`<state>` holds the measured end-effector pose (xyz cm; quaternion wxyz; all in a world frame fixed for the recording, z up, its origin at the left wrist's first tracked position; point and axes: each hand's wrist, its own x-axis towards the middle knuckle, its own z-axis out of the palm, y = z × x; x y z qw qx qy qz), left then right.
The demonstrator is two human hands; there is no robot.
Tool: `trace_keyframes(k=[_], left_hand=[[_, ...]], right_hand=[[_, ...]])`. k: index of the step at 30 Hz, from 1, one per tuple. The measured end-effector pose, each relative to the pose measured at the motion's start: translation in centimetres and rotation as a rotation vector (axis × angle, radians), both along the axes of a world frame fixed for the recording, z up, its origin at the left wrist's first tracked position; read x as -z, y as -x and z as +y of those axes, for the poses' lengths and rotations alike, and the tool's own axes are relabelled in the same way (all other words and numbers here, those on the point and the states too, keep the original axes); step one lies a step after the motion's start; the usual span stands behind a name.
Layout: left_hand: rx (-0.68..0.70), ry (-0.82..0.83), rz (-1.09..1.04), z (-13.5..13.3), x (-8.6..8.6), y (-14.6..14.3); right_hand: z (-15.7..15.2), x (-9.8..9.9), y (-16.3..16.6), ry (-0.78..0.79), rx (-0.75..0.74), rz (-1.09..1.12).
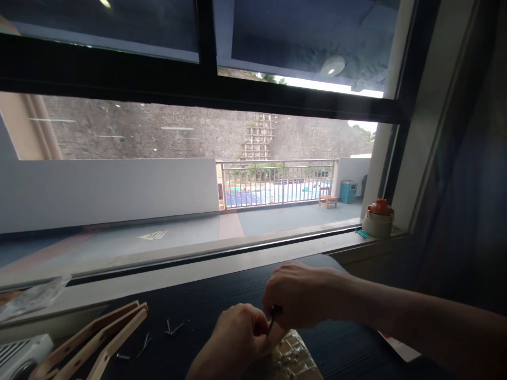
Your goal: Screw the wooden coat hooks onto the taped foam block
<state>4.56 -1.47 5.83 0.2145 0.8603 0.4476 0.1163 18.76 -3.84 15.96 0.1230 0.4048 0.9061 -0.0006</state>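
Counter (222, 287), dark, below the window. Your right hand (301, 295) comes in from the right, its grip closed on a small dark tool (276, 311). The tool's thin shaft slants down to your left hand (236, 333), fingers curled in at its lower end (whether that grip pinches the shaft or anything else, you cannot tell). Just below your hands, on the counter: a shiny, gold-brown crinkled packet (296, 360), partly hidden by the left hand. Left of your hands, loose screws (173, 328) lie scattered, and beyond them angled wooden pieces (109, 338) with holes. An orange-lidded bottle (378, 219) stands on the sill.
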Motion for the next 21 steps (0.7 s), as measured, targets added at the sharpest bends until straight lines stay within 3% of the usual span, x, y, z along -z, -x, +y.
trace_keyframes(k=[8,14,21], left_hand=[[0.017,-0.039,-0.022,0.2,0.4,0.3],[0.082,-0.029,-0.045,0.6,0.5,0.2],[0.147,0.011,-0.04,1.1,0.6,0.5]], right_hand=[[0.9,-1.5,1.3,0.098,0.066,-0.095],[1.2,-1.7,2.1,0.128,-0.025,-0.195],[2.3,-1.1,1.7,0.173,0.029,-0.175]])
